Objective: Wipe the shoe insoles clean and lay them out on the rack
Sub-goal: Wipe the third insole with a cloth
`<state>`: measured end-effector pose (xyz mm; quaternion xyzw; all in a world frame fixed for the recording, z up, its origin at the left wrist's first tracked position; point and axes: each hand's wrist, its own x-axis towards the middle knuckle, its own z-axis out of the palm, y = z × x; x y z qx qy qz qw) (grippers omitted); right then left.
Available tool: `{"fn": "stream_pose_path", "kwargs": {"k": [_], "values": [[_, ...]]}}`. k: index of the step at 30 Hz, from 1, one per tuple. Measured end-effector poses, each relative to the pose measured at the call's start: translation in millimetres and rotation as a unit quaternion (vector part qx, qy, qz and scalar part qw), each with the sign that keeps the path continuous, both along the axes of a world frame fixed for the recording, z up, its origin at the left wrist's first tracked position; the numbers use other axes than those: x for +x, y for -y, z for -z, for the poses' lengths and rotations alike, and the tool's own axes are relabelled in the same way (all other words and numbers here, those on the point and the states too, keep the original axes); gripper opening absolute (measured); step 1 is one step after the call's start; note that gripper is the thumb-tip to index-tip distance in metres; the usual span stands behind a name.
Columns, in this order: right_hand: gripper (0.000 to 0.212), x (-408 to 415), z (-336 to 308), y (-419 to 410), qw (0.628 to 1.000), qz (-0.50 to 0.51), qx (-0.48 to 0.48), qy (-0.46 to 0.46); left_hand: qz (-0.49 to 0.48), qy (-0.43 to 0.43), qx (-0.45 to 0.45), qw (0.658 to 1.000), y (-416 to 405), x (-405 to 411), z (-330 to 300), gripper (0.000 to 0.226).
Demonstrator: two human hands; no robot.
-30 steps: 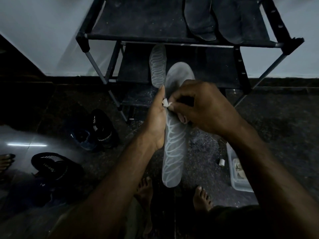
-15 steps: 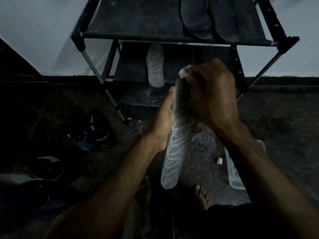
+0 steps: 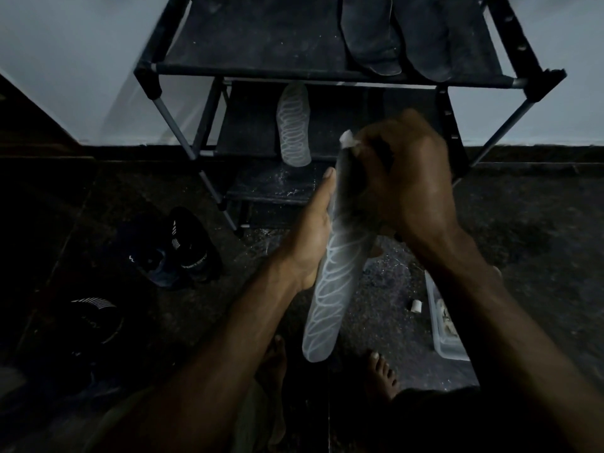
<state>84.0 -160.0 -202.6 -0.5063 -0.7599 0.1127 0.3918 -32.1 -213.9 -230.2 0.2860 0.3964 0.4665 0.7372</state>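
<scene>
Under dim light, rack (image 3: 294,71) on speckled floor (image 3: 523,230).

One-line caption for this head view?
Left hand steadies a patterned insole while right hand wipes its tip.

One head-worn view, looking forward and down
Close above the hands; the rack (image 3: 313,73) stands ahead, the floor (image 3: 523,223) below.
</scene>
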Motion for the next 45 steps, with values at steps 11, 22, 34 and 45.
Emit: {"fn": "stream_pose_path", "kwargs": {"k": [11,22,34,45], "values": [[0.013,15.7,5.5,-9.3,0.999,0.051,-0.006,0.013,-0.003,0.011,-0.01,1.0,0.1,0.1,3.5,0.054],[0.018,6.6,0.3,-5.5,1.0,0.003,0.016,0.008,-0.032,-0.026,0.005,0.999,-1.6,-3.8,5.1,0.055],[0.01,-8.6,-3.1,2.5,0.998,-0.056,0.016,0.016,-0.034,-0.048,0.01,0.998,-1.1,-1.7,2.5,0.051],[0.015,0.2,-3.5,-1.5,1.0,-0.02,0.004,0.021,-0.009,-0.048,0.003,0.999,-1.8,-1.3,3.4,0.055]]}}
